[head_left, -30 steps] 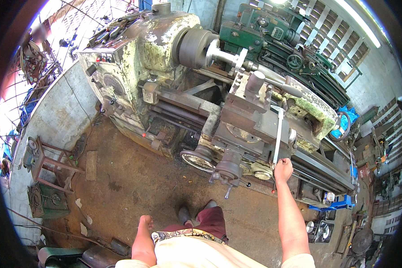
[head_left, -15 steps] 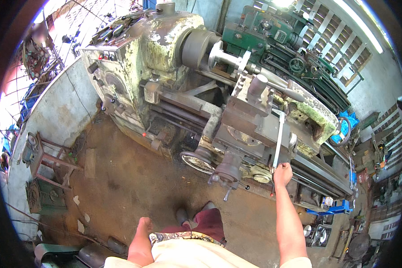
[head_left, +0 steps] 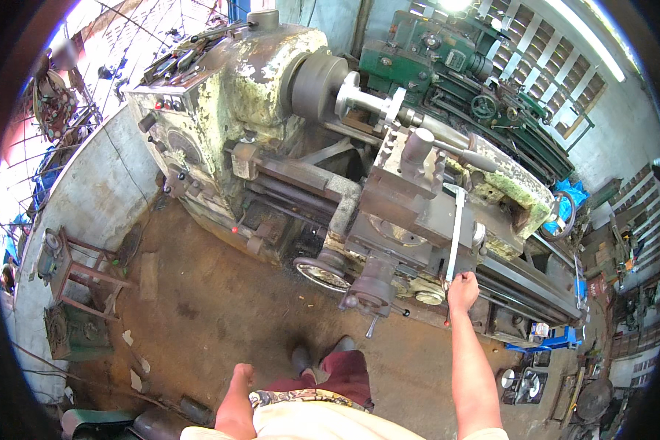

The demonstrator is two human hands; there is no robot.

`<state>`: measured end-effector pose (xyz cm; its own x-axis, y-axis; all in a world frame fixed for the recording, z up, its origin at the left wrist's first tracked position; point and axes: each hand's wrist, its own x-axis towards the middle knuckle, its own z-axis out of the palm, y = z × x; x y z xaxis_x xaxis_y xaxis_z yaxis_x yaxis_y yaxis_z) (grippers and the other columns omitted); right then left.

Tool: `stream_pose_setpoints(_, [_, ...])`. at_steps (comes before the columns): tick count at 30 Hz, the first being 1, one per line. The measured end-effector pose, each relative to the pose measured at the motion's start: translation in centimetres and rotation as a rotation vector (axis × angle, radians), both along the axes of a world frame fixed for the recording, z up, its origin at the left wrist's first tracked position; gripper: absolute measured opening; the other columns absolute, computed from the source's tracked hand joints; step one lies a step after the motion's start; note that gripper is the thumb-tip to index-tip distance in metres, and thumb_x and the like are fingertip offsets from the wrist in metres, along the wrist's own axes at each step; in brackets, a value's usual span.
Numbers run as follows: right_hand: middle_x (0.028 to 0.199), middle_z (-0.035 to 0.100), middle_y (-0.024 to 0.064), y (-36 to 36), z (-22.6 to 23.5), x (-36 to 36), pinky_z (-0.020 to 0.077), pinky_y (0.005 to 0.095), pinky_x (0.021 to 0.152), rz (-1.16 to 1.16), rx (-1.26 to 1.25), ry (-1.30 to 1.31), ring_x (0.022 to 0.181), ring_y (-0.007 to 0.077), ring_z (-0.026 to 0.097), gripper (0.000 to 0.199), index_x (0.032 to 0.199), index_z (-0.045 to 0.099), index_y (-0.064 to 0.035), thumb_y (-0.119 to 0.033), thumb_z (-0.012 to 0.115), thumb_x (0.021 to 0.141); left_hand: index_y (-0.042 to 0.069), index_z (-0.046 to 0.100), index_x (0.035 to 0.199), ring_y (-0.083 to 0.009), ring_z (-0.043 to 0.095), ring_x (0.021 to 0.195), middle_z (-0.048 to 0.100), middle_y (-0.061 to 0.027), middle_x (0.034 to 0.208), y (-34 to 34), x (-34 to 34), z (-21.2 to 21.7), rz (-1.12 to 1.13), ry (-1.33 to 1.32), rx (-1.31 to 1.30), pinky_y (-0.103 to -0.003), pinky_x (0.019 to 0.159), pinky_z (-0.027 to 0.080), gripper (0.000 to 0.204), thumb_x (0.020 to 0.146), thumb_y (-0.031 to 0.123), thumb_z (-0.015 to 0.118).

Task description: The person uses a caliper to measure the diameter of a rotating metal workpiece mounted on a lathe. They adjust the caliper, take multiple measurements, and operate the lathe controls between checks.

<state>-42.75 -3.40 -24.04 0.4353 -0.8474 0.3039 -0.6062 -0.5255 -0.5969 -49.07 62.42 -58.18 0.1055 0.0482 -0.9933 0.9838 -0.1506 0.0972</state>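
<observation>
My right hand (head_left: 463,292) is closed around the lower end of a long flat silver bar (head_left: 456,231) with a short bent arm at its top. The bar's upper end lies by the tool post (head_left: 419,147) on the lathe's carriage (head_left: 395,226). Between the dark chuck (head_left: 319,86) and the tailstock (head_left: 512,174) sits a silver flanged shaft (head_left: 370,100). My left hand (head_left: 243,375) hangs low at my side, away from the machine, and its fingers are mostly hidden.
A spoked handwheel (head_left: 323,273) and a crank handle (head_left: 372,326) jut from the lathe front. Hand tools (head_left: 187,59) lie on the worn headstock (head_left: 235,84). Behind stands a green lathe (head_left: 411,62). A wooden stand (head_left: 88,271) is at left, a blue metal piece (head_left: 557,342) at right.
The view has shifted slightly. My right hand stays on the lower end of the bar, and my left hand still hangs at my side.
</observation>
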Motion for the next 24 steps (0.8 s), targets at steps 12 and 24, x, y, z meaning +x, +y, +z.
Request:
stream_pose_setpoints(12, [0.079, 0.07, 0.0201, -0.1, -0.3, -0.3, 0.0519, 0.0444, 0.071, -0.003, 0.112, -0.03, 0.078, 0.0384, 0.069, 0.013, 0.089, 0.066, -0.0016, -0.015, 0.067, 0.087, 0.005, 0.063, 0.081, -0.0262, 0.058, 0.053, 0.058, -0.0097, 0.068, -0.8, -0.2, 0.8, -0.138, -0.073, 0.141, -0.044, 0.049, 0.049, 0.019, 0.095, 0.015, 0.053])
stream_pose_setpoints(24, [0.086, 0.07, 0.0236, -0.1, 0.0, -0.2, 0.0521, 0.0458, 0.076, 0.005, 0.055, -0.004, 0.085, 0.0406, 0.069, 0.015, 0.092, 0.067, -0.0008, -0.014, 0.066, 0.086, 0.008, 0.068, 0.101, -0.0238, 0.067, 0.067, 0.065, -0.0061, 0.082, -1.7, 1.9, 1.1, -0.44, -0.124, 0.206, -0.044, 0.057, 0.053, 0.022, 0.098, 0.023, 0.051])
